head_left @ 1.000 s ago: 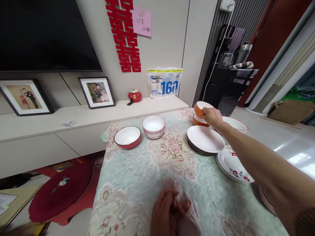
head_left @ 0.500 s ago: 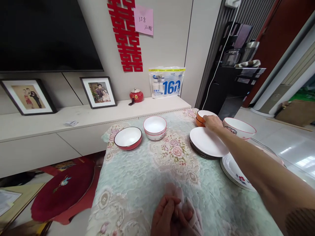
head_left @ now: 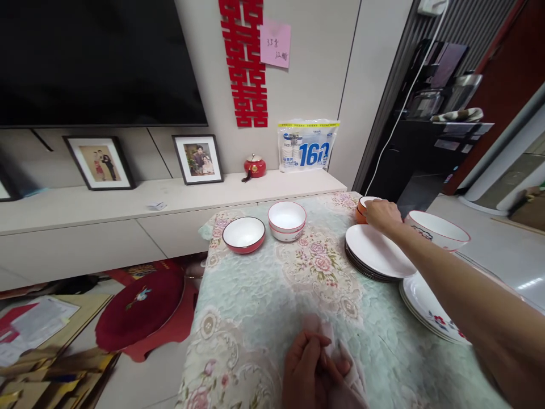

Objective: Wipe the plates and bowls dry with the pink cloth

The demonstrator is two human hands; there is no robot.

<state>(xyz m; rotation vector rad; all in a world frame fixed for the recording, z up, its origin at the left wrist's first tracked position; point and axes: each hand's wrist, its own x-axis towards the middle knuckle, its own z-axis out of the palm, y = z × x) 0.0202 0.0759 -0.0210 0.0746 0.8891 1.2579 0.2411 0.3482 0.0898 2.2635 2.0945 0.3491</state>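
My right hand [head_left: 382,216] reaches across the table to a small stack of orange bowls [head_left: 361,215] at the back right. Its fingers are closed at the rim, and the hand covers much of the stack. Close to me at the bottom, my left hand [head_left: 309,363] is closed round a pale pink cloth [head_left: 355,383]. Below the right forearm lies a stack of white plates with dark edges [head_left: 377,247]. Flower-patterned plates [head_left: 430,301] sit nearer me, partly hidden by the arm. A large white bowl with a red rim [head_left: 443,230] stands right of my hand.
Toward the back left are a red bowl [head_left: 244,236] and stacked white bowls [head_left: 287,220]. A floral cloth covers the table [head_left: 255,318]. Behind it, a white cabinet [head_left: 166,207] holds framed photos, a red jar [head_left: 255,166] and a plastic pack [head_left: 306,147]. A red stool [head_left: 142,309] stands left.
The view has turned left, so everything sits farther right in the picture. My right hand stays at the orange bowls and my left hand keeps hold of the cloth.
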